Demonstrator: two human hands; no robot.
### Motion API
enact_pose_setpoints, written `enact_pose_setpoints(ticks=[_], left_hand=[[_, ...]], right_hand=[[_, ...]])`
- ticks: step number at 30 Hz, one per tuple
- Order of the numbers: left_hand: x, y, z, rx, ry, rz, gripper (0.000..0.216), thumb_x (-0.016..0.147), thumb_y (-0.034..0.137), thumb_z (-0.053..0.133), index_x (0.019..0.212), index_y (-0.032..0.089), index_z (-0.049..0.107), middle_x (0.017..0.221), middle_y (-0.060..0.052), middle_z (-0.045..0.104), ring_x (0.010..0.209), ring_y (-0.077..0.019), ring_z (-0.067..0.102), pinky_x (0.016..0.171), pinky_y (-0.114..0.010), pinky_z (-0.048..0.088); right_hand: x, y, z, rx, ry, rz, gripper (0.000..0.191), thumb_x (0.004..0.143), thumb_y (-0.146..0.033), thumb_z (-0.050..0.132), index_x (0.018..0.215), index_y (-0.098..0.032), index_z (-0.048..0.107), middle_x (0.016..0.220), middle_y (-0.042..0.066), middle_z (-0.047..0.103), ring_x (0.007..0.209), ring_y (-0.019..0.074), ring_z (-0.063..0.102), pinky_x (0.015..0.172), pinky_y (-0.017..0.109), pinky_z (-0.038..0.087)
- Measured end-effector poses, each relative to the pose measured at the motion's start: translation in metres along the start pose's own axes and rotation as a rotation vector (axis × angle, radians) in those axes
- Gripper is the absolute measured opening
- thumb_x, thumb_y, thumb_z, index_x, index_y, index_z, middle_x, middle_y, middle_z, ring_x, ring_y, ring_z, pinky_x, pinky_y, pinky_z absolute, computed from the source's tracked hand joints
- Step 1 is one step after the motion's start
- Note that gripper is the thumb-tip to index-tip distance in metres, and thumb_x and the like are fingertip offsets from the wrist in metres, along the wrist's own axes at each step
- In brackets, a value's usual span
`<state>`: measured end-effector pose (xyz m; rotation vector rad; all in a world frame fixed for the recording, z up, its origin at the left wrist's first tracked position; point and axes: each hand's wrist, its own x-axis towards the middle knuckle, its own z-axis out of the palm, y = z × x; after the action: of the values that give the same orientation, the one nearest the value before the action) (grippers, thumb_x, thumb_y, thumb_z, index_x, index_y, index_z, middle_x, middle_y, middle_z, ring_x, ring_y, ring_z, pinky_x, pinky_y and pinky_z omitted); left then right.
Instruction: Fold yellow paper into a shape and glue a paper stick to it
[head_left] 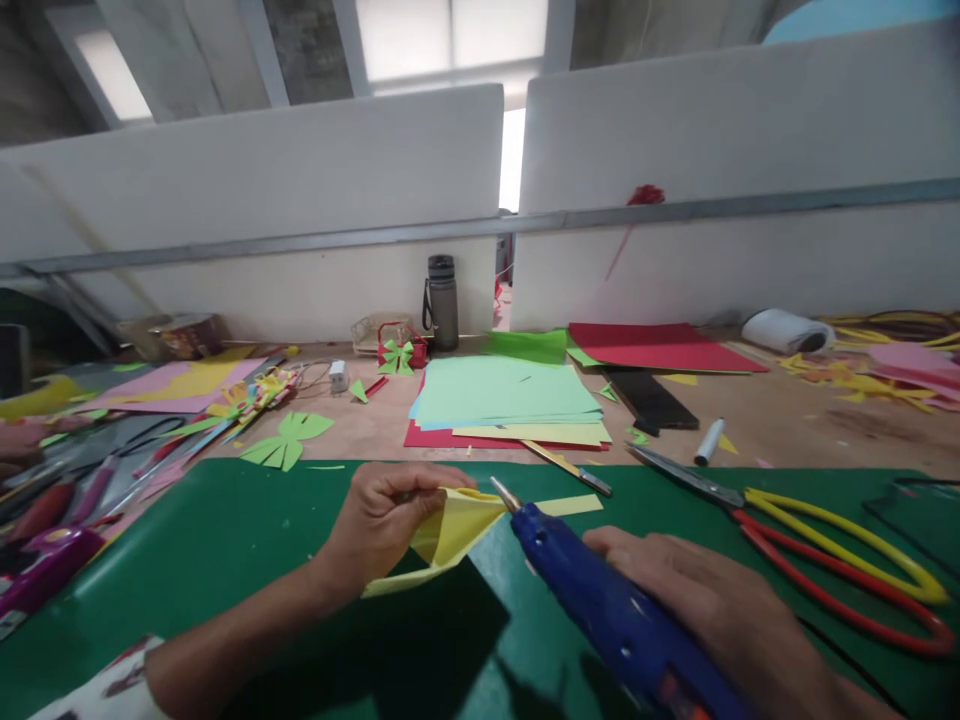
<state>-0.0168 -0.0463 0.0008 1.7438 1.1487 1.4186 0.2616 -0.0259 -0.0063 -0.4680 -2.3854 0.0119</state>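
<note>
My left hand (382, 520) pinches a folded yellow paper piece (457, 530) by its upper edge, holding it above the green mat (262, 520). My right hand (697, 600) grips a blue glue gun (585, 580). The gun's metal tip points up and left and sits at the right corner of the yellow paper; whether they touch I cannot tell. A pale yellow paper strip (571, 505) extends to the right behind the nozzle. My right palm and some fingers are partly hidden by the gun's body.
Scissors (750, 500) with yellow and red handles lie at the right. Behind the mat are stacked colored papers (502, 392), a utility knife (566, 467), a marker (709, 442), a dark phone (651, 400) and a grey bottle (442, 305). Paper flowers and tools crowd the left, near another person's hand (22, 440).
</note>
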Motion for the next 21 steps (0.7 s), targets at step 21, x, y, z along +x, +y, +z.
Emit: enact_pose_setpoints(ticks=[21], left_hand=[[0.000, 0.003, -0.001, 0.188, -0.039, 0.341, 0.020, 0.084, 0.010, 0.054, 0.091, 0.018, 0.071, 0.088, -0.009, 0.073, 0.083, -0.0190, 0.069, 0.073, -0.030, 0.056]], right_hand=[[-0.004, -0.006, 0.010, 0.114, -0.128, 0.043, 0.040, 0.084, -0.038, 0.053, 0.121, -0.027, 0.044, 0.096, 0.004, 0.071, 0.073, 0.0193, 0.069, 0.067, 0.027, 0.055]])
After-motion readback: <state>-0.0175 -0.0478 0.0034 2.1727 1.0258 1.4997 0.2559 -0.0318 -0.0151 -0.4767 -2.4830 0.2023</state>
